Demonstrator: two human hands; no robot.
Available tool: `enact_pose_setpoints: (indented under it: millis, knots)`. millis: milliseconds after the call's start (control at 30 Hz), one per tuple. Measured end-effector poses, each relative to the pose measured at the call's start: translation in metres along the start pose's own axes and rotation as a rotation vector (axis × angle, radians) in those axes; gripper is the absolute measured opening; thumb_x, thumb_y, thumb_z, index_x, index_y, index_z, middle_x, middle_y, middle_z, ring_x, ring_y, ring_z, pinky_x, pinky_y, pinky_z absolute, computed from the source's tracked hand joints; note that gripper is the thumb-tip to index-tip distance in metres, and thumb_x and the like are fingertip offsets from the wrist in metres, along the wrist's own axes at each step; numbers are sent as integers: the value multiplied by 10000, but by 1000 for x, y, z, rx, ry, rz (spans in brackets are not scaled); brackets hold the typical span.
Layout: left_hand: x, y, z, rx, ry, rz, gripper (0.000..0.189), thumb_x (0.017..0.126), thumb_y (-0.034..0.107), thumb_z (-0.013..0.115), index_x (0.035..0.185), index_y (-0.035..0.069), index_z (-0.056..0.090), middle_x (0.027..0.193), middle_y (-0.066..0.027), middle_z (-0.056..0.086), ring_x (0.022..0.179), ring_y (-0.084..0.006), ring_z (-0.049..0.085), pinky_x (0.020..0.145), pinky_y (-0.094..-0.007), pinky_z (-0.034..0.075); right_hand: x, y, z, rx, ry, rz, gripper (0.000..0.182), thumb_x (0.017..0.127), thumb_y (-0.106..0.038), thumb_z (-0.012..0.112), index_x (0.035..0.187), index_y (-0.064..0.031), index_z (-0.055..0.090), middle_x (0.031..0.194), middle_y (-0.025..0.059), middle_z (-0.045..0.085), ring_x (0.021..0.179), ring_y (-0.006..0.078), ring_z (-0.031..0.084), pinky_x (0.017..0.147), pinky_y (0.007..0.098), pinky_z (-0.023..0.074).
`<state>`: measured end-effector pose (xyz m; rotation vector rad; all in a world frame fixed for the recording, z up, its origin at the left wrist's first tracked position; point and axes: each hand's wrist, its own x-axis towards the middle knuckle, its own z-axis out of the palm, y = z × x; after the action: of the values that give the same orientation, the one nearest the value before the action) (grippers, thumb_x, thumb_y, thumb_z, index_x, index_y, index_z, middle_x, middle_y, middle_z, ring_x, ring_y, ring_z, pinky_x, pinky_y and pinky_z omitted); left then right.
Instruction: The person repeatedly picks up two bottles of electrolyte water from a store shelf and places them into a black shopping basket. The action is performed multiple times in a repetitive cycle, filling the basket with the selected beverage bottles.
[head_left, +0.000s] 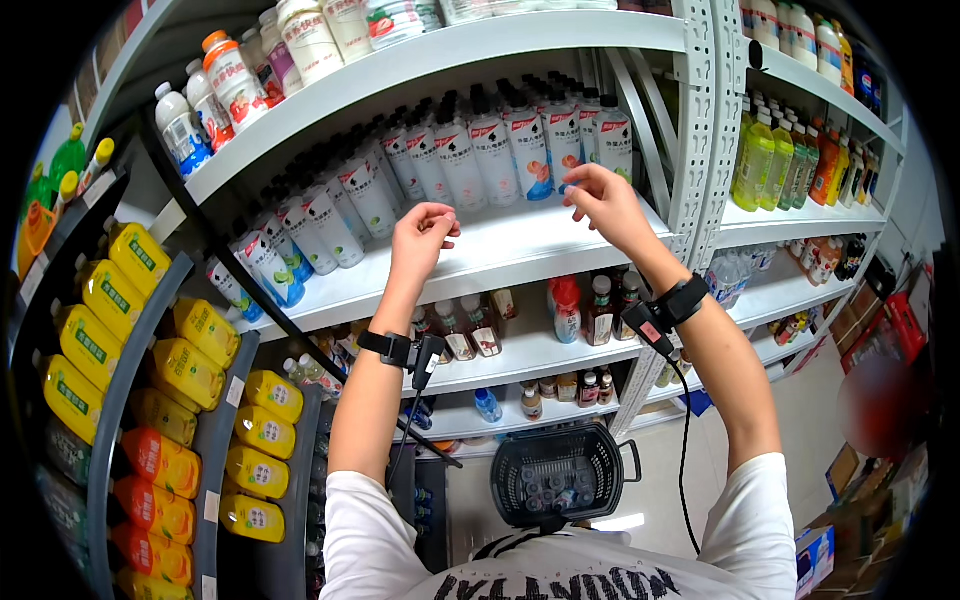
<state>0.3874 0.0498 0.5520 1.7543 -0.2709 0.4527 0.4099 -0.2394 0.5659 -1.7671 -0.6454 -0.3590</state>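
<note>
My left hand hovers before the front edge of a white metal shelf, its fingers curled in with nothing held. To its right, my right hand reaches over the same shelf with bent, spread fingers and holds nothing. Behind both hands stand rows of clear drink bottles with black caps and white labels. One bottle with a peach-pink and blue lower label is close to my right fingertips; whether they touch it, I cannot tell. More bottles stand left of my left hand. Each wrist wears a black strap with a cable.
A black plastic basket with several bottles inside stands on the floor below. Yellow jugs fill angled racks at left. Sauce-coloured bottles occupy the shelf beneath. A perforated metal upright rises at right. Cardboard boxes lie at lower right.
</note>
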Motion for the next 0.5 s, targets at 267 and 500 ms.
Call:
enact_pose_setpoints:
  millis: [267, 500]
  knots:
    - [18, -12, 4, 75, 33, 40, 252, 888, 138, 661, 1093, 10, 589, 898, -46, 668, 834, -117, 640, 689, -258, 516, 14, 16, -1, 7, 38, 26, 205, 867, -108, 623, 1015, 33, 622, 784, 71, 654, 653, 123, 631, 618, 259, 511]
    - [80, -28, -21, 309, 148, 222, 554, 795, 202, 756, 1222, -33, 494, 1113, -161, 625, 1007, -236, 624, 849, -362, 514, 66, 13, 30, -194, -39, -30, 240, 880, -170, 643, 1057, -8, 624, 916, 67, 683, 636, 121, 639, 512, 265, 482]
